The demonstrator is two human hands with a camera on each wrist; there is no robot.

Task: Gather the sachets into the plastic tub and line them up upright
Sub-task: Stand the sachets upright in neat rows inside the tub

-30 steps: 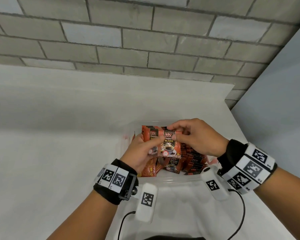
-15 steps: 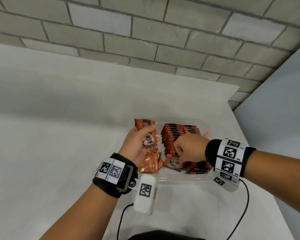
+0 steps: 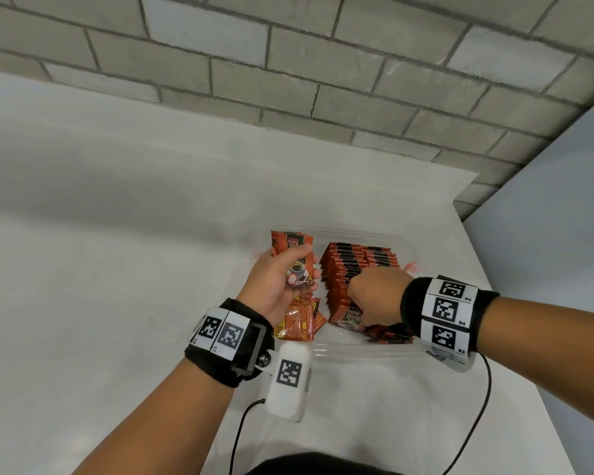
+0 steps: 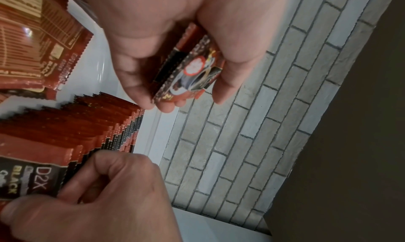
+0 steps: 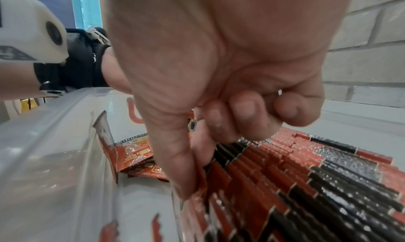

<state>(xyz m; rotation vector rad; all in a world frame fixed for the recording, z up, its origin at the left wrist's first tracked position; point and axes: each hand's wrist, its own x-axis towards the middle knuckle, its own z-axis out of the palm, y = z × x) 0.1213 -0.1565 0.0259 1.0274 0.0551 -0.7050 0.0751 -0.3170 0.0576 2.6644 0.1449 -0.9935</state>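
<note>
Left hand grips a small stack of sachets above the clear plastic tub on the white tabletop. Right hand, fingers curled, pinches the front sachet of the upright row inside; loose sachets lie flat beside.

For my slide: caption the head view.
Left hand holds sachets above the plastic tub; right hand tends the upright row.

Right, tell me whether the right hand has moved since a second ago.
Yes. The right hand has dropped from the raised sachets in the left hand down into the plastic tub, onto the upright row.
</note>
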